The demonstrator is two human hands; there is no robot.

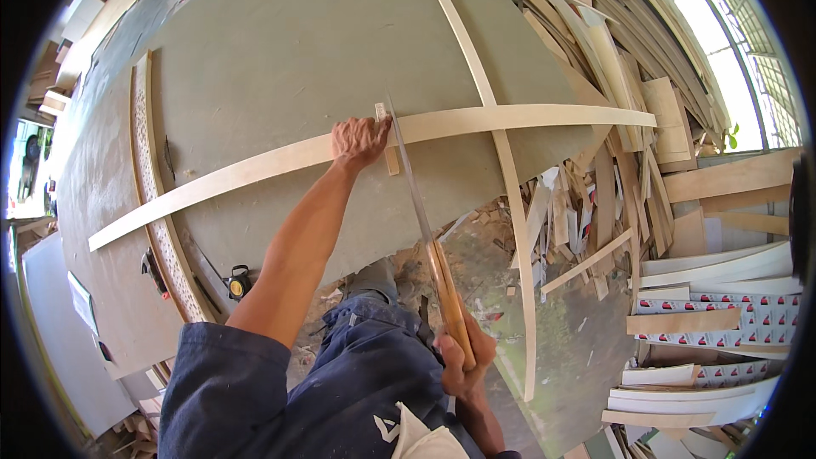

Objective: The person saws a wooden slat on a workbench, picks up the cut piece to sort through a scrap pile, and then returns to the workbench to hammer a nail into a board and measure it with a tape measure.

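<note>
The far left of the scene is lost to the dark lens rim; boards there are blurred and cannot be identified. On the table [280, 42], a patterned strip [157, 204] runs near to far along the left side, its near end cut off behind the sleeve [225, 382]. A small black-and-yellow tape measure [238, 282] lies at the table's near edge.

The batten [255, 166], a long pale wood strip, spans the table from left to right and looks bowed by the lens. The left hand [359, 141] presses flat on it, fingers spread, gripping nothing. Just right of that hand the saw [408, 178] crosses the batten, blade thin and grey; where the teeth meet the wood cannot be made out. The right hand [463, 361], near and low, is clenched around the saw's wooden handle, which hides the palm.

A second strip [501, 161] crosses the batten further right. Offcuts [595, 204] are piled at right, glare bleaching the far corner.
</note>
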